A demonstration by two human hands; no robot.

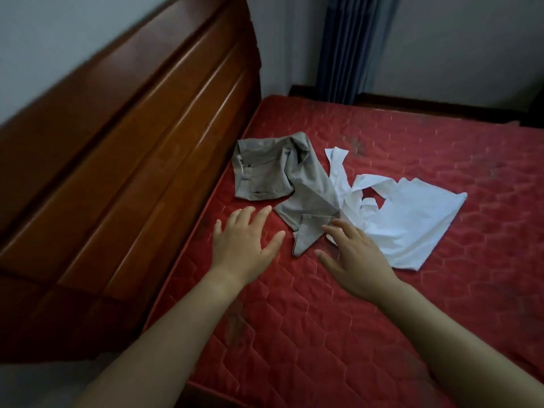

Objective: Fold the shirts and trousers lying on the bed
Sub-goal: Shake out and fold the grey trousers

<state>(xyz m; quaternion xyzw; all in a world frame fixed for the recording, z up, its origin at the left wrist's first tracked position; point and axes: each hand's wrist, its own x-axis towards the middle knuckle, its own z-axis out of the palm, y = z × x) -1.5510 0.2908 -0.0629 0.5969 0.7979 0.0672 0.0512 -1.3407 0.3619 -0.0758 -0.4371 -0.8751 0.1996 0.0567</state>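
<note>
trousers [294,184] lie crumpled, leg end pointing toward the person, beside shirt [412,219]; both hands' grip released

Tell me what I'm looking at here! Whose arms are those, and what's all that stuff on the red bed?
This is one picture, taken by a camera worn on a person's head, so you see what that person sees when looking down. The two bare arms belong to that person. There is no machine here.

The left hand hovers open over the red quilted mattress. The right hand is open too, its fingertips reaching the near corner of the crumpled grey trousers. Neither hand holds anything.

Beside the trousers lies a rumpled white shirt; the grey cloth lies over the shirt's left edge. Neither is folded yet.

On the left stands the brown wooden headboard. A dark blue curtain hangs in the far corner of the room.
</note>
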